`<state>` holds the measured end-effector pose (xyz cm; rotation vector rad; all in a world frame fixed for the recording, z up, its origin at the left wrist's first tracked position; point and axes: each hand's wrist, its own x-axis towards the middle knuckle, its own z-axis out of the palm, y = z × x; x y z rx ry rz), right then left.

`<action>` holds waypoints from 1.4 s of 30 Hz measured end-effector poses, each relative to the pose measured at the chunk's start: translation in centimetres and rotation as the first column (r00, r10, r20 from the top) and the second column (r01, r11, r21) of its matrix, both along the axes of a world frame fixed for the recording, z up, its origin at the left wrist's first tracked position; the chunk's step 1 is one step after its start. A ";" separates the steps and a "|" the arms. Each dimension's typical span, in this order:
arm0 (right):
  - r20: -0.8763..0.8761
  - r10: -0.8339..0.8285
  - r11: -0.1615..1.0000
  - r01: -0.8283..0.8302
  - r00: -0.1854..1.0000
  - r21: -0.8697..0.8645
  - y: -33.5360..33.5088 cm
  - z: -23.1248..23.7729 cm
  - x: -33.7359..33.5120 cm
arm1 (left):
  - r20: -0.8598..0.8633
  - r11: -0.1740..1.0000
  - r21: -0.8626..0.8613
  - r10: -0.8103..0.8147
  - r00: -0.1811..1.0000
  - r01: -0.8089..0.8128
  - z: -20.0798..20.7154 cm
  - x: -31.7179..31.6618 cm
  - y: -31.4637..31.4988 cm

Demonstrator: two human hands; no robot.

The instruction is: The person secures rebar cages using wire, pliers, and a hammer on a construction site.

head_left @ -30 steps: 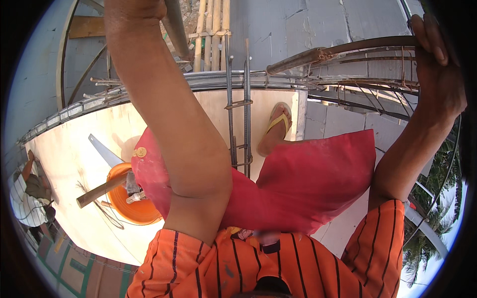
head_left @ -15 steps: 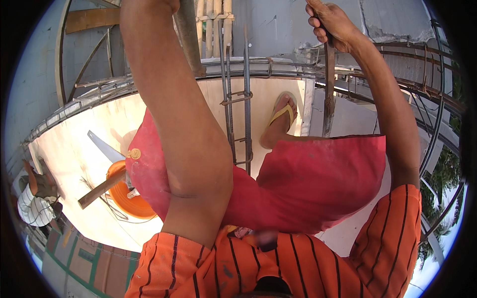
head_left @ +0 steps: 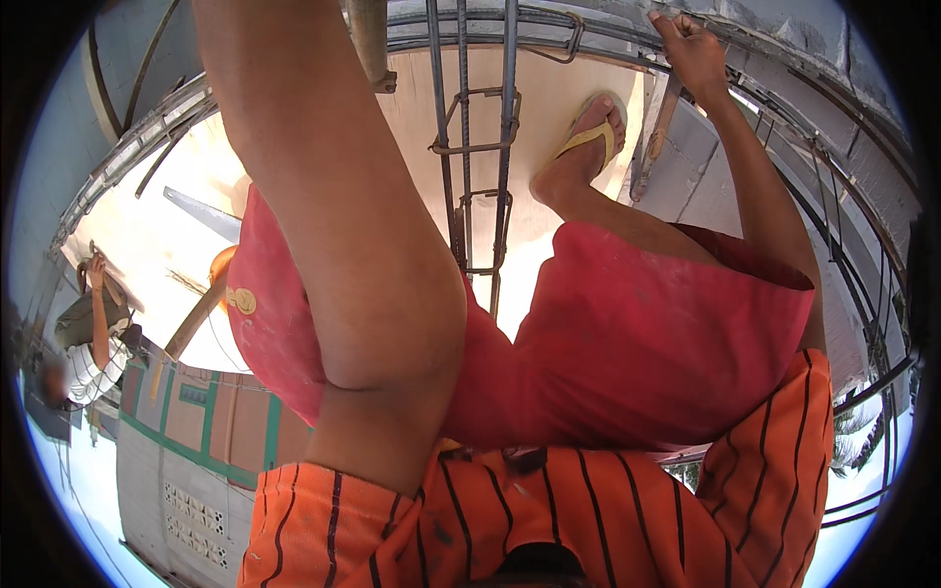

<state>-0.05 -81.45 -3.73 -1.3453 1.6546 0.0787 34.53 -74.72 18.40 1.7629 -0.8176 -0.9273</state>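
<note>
My left forearm [head_left: 323, 196] runs up past the top edge, so that hand is out of sight. A grey-brown pole [head_left: 369, 39] stands close beside this forearm. At the upper right, my right hand [head_left: 694, 54] is closed at a concrete ledge, above the bundled steel bars. Whatever its curled fingers hold is hidden. Below it a brown, rusty-looking bar [head_left: 655, 142] slants down, and I cannot tell whether the hand touches it. Upright rebar tied with stirrups [head_left: 475, 147] rises between my legs.
My foot in a yellow-strapped sandal [head_left: 593, 137] stands on a pale plywood sheet [head_left: 412, 118]. At left lie a saw blade [head_left: 201, 211], an orange tub [head_left: 223, 263] and a wooden stick [head_left: 196, 318]. Another person [head_left: 93, 333] works at the far left. Curved steel bars [head_left: 549, 22] cross the top.
My view has tilted and shifted. My right hand has moved from gripping the dark upright bar to the ledge further right. More of the other person shows, with an arm raised.
</note>
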 end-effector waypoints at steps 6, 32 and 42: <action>-0.483 0.482 0.601 -0.677 0.731 -0.425 0.6 -0.4 2.0 | -0.186 0.978 0.191 -0.047 0.981 0.084 0.2 2.5 4.3; 0.275 -0.134 0.923 0.019 0.952 0.385 20.1 12.9 14.1 | 0.343 0.736 0.630 -0.551 0.761 0.249 -12.9 0.2 13.8; 0.099 -0.351 0.863 0.281 0.931 0.419 20.4 17.0 15.2 | 0.583 0.786 0.567 -0.594 0.555 0.245 -19.8 2.4 19.8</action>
